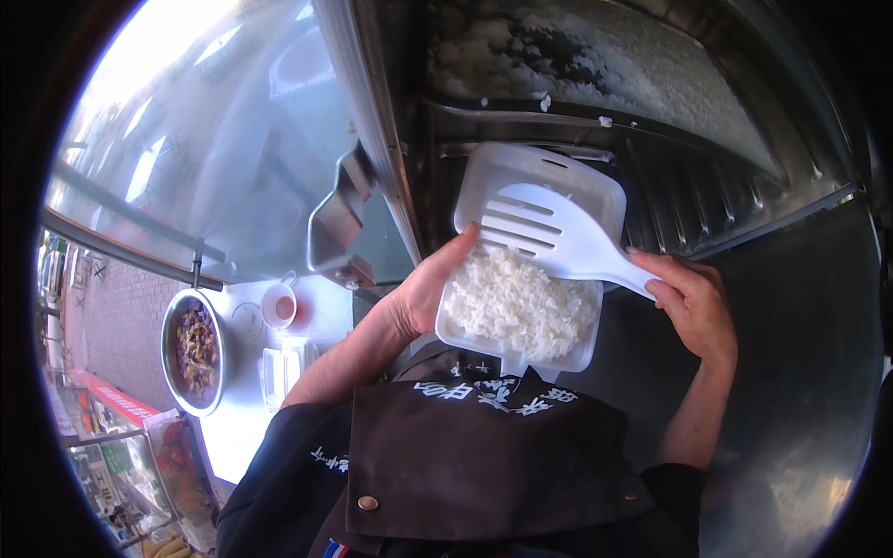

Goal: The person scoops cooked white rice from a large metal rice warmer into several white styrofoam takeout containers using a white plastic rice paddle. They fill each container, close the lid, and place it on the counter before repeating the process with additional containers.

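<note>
In front of my chest, my left hand (432, 286) holds a white hinged foam takeout box (481, 178) by its left side. Its lid is folded back, away from me. Cooked white rice (520, 307) is heaped in the near half. My right hand (687, 300) grips the handle of a white slotted plastic turner (586, 237). The turner's slotted blade lies over the hinge area and part of the lid, just above the rice. Whether the blade touches the box I cannot tell.
Beyond the box is a large metal pan of rice (670, 77), with stray grains on its rim. Ribbed metal (670, 188) lies below it. Left, past a glass panel (279, 160), a white table (244, 446) bears a metal bowl of food (197, 352), a cup (279, 307) and clear plastic containers (282, 370).
</note>
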Demonstrator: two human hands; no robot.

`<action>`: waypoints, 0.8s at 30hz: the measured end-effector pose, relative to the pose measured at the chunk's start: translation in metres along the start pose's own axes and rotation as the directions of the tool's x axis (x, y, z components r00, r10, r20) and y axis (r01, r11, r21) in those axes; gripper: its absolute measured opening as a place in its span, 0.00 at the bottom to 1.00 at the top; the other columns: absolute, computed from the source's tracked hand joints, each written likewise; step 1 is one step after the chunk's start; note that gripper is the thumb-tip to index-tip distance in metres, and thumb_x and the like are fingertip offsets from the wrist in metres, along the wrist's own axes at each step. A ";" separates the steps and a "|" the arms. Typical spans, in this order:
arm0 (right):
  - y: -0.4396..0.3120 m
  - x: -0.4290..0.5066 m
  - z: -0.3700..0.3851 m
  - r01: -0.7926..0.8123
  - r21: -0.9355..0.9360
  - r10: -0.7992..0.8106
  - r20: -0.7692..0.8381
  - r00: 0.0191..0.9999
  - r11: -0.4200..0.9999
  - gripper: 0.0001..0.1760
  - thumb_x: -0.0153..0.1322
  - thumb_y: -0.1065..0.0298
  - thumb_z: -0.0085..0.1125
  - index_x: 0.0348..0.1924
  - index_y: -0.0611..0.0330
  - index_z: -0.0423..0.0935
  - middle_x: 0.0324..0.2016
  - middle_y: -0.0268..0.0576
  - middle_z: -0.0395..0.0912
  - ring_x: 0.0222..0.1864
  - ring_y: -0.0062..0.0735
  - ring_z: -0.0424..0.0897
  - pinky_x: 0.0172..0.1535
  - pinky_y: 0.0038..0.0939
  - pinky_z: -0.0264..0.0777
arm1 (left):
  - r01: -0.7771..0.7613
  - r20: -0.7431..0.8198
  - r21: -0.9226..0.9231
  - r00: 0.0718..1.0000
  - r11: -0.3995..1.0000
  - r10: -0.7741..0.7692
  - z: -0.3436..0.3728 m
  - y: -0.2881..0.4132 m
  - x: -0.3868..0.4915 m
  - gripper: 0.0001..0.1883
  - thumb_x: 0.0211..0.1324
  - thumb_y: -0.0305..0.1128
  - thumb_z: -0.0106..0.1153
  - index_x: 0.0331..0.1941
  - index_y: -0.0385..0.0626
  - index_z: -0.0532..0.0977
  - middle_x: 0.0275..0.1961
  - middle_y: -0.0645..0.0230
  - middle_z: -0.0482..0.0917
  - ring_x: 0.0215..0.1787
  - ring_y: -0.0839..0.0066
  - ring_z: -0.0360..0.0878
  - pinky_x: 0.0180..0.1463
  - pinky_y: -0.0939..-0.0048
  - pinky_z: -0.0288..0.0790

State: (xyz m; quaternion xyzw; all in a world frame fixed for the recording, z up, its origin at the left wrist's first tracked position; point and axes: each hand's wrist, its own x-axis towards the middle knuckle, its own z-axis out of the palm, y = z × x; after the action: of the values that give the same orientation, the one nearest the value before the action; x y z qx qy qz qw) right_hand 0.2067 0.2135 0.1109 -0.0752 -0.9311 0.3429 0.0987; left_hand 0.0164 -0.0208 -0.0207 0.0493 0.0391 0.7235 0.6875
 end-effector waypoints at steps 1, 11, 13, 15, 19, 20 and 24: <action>-0.001 -0.004 0.001 -0.008 0.009 0.008 -0.025 1.000 1.000 0.21 0.68 0.82 0.54 0.53 0.58 0.78 0.39 0.46 0.83 0.26 0.27 0.77 0.30 0.25 0.72 | -0.005 -0.027 -0.004 1.000 1.000 0.005 0.000 0.000 -0.002 0.34 0.67 0.54 0.45 0.66 0.39 0.60 0.64 0.52 0.69 0.64 0.58 0.71 0.67 0.55 0.66; -0.012 -0.024 0.002 -0.392 0.110 0.361 0.223 0.905 0.913 0.20 0.71 0.78 0.51 0.57 0.59 0.76 0.33 0.39 0.80 0.26 0.18 0.75 0.26 0.19 0.69 | -0.021 -0.044 0.064 0.999 0.998 0.024 -0.008 0.001 -0.003 0.33 0.68 0.53 0.44 0.65 0.37 0.61 0.63 0.51 0.71 0.62 0.57 0.73 0.67 0.55 0.66; -0.012 -0.030 -0.003 -0.398 0.187 0.375 0.145 0.916 0.898 0.20 0.72 0.77 0.50 0.56 0.59 0.76 0.32 0.39 0.80 0.25 0.18 0.74 0.26 0.18 0.69 | -0.032 -0.058 0.060 0.998 0.998 0.036 -0.008 0.001 -0.001 0.33 0.68 0.53 0.44 0.65 0.37 0.61 0.63 0.51 0.71 0.62 0.56 0.73 0.67 0.55 0.66; -0.005 -0.035 -0.012 -0.359 0.269 0.347 0.093 0.933 0.894 0.19 0.72 0.78 0.50 0.56 0.60 0.76 0.31 0.39 0.80 0.24 0.17 0.74 0.25 0.18 0.68 | -0.031 -0.072 0.047 0.997 0.998 0.034 -0.006 0.001 0.000 0.33 0.67 0.53 0.44 0.65 0.37 0.61 0.63 0.51 0.71 0.62 0.56 0.72 0.67 0.55 0.66; 0.002 -0.045 -0.012 -0.355 0.196 0.340 0.107 0.934 0.914 0.19 0.71 0.78 0.50 0.55 0.61 0.76 0.33 0.40 0.80 0.24 0.18 0.74 0.25 0.18 0.68 | -0.011 -0.024 0.003 1.000 1.000 0.011 -0.002 0.002 0.002 0.33 0.67 0.54 0.44 0.65 0.38 0.61 0.63 0.50 0.70 0.62 0.55 0.72 0.67 0.53 0.65; 0.002 -0.046 -0.012 -0.352 0.161 0.339 0.101 0.935 0.922 0.19 0.71 0.78 0.50 0.55 0.61 0.76 0.33 0.40 0.80 0.25 0.18 0.74 0.25 0.19 0.68 | -0.026 -0.056 -0.017 0.998 1.000 0.025 -0.001 0.002 0.000 0.33 0.67 0.54 0.44 0.65 0.38 0.62 0.63 0.50 0.70 0.62 0.55 0.72 0.67 0.53 0.65; 0.009 -0.064 -0.014 -0.256 0.295 0.256 0.037 0.966 0.921 0.18 0.71 0.79 0.50 0.54 0.61 0.77 0.34 0.40 0.80 0.23 0.17 0.73 0.25 0.19 0.68 | -0.053 -0.039 -0.073 0.998 0.996 0.050 -0.001 0.002 -0.002 0.34 0.67 0.54 0.44 0.64 0.37 0.62 0.63 0.49 0.70 0.63 0.54 0.72 0.67 0.52 0.65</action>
State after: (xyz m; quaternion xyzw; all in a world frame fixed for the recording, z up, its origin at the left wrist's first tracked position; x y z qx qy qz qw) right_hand 0.2731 0.2157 0.1064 -0.1810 -0.8511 0.4886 0.0644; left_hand 0.0140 -0.0227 -0.0216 0.0115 0.0237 0.7426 0.6692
